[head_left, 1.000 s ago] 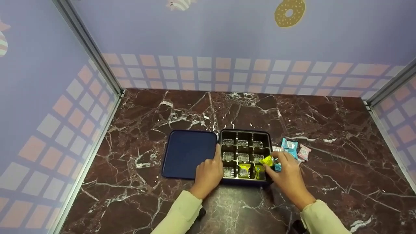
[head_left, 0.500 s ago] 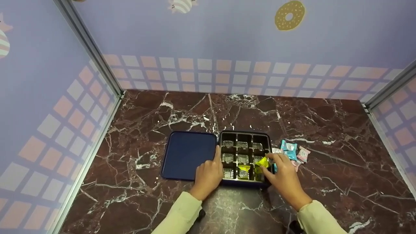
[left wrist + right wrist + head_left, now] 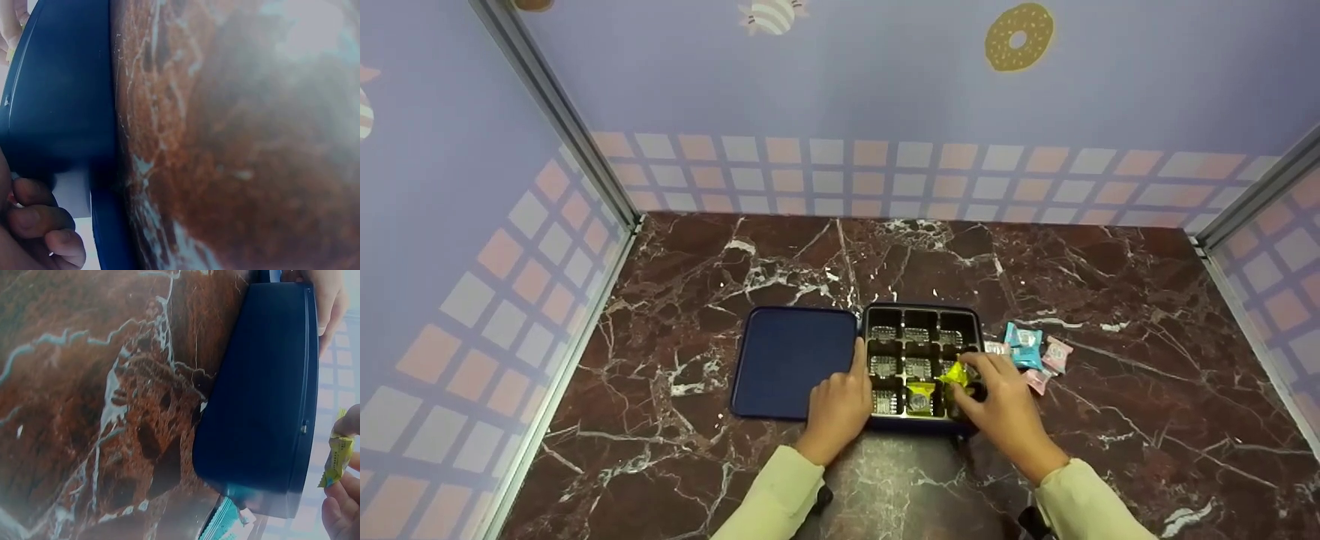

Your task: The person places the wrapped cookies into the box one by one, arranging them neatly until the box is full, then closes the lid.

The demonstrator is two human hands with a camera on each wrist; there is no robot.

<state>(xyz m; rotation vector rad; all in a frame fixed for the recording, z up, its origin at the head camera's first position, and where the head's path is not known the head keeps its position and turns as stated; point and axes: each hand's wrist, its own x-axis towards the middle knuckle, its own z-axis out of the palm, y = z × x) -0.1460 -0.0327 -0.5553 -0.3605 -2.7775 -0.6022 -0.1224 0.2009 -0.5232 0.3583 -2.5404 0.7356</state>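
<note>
A dark blue box [image 3: 922, 424] with a black divided tray [image 3: 904, 343] stands on the marble surface. My left hand [image 3: 840, 405] grips its left side, index finger straight along the edge and other fingers curled. My right hand [image 3: 1006, 401] pinches a yellow-wrapped candy [image 3: 955, 373] between thumb and fingers, over the tray's right column near the front. In the right wrist view this candy [image 3: 338, 458] shows above the rim, tilted. Another yellow-wrapped candy [image 3: 920, 399] lies in the front middle compartment. My right hand largely hides the front right compartment.
A dark blue lid [image 3: 795, 364] lies flat left of the box. Right of the box are several blue candies [image 3: 1024, 357] and pink candies [image 3: 1057, 352]. Patterned wall panels [image 3: 840, 82] enclose the marble surface [image 3: 660, 465] at the back and sides.
My right hand has moved slightly left over the tray with the yellow candy, exposing more of the loose candies. My left hand stays at the box's left side.
</note>
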